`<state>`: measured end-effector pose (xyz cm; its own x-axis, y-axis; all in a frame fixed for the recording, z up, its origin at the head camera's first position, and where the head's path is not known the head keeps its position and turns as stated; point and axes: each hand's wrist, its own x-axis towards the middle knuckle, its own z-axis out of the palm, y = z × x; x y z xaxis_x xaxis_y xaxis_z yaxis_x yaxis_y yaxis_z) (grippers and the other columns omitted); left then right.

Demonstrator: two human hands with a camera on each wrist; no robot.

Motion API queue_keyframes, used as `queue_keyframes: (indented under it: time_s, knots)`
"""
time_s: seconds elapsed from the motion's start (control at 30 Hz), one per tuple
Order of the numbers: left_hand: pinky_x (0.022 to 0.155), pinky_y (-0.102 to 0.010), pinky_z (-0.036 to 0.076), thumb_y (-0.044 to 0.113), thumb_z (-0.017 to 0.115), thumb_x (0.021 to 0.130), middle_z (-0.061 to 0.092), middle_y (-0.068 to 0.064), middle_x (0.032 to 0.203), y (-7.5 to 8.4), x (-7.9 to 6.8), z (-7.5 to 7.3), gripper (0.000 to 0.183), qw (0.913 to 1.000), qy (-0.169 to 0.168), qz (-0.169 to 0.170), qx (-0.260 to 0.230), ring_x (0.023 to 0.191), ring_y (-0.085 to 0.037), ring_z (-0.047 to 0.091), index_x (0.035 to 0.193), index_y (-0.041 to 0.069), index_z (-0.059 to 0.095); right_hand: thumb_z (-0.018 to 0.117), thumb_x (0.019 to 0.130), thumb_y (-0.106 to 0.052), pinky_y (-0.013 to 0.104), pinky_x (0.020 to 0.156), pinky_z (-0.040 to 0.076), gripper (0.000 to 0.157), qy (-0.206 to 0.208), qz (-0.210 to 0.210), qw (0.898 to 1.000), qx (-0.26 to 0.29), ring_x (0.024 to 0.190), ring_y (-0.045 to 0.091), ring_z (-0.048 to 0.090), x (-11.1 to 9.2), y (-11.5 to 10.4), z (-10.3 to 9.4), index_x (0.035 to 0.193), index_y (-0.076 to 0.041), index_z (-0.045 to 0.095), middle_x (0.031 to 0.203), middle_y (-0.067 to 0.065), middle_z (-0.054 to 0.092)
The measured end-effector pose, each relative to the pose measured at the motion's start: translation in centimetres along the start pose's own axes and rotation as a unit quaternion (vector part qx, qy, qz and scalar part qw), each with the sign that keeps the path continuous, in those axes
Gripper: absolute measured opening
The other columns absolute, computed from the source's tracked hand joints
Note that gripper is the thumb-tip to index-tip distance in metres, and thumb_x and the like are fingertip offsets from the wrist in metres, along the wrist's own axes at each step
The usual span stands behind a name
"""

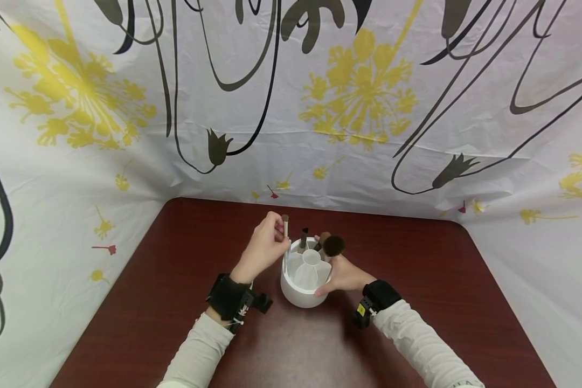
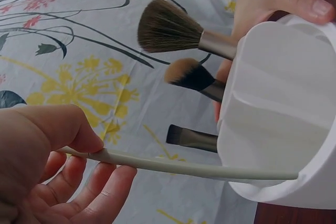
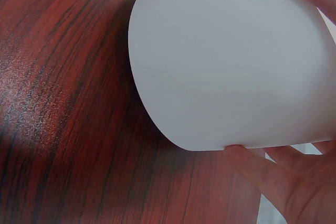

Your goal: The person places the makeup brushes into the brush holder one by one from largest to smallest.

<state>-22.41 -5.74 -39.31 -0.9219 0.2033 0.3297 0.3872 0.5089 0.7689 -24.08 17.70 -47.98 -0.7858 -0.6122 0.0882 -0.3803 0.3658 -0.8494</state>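
A white round makeup brush holder (image 1: 302,297) with petal-shaped compartments stands on the table. My right hand (image 1: 347,275) grips its right side, thumb at the front and fingers around the back. My left hand (image 1: 263,247) pinches a slim makeup brush with a pale handle (image 2: 210,170) between thumb and fingers. The handle's lower end reaches inside the holder's rim at the left. Three other brushes stick out of the holder: a large fluffy one (image 2: 169,27), an angled two-tone one (image 2: 191,75) and a small flat dark one (image 2: 191,137).
The dark red wooden table (image 1: 174,312) extends around the holder on all sides. A white cloth (image 1: 262,118) with yellow and grey plant prints hangs behind the table and along its sides. Each wrist wears a black strap with a camera.
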Motion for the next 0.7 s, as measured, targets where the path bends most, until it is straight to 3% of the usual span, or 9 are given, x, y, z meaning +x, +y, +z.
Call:
queue_keyframes:
  time_s: [0.7]
  knots:
    - [0.066,-0.028,0.049,0.001,0.059,0.078,0.051,-0.007,0.091,-0.30,-0.27,0.83,0.025,1.0000,-0.001,0.003,0.001,0.078,-0.017,0.059,0.097,0.005,0.044,0.088,0.052,-0.020,0.044,0.103,0.024,0.122,0.000,0.002,1.000,0.001,0.130,0.021,0.029,0.02,-0.04,0.01,0.143,-0.001,0.010,0.148,0.009,0.020]
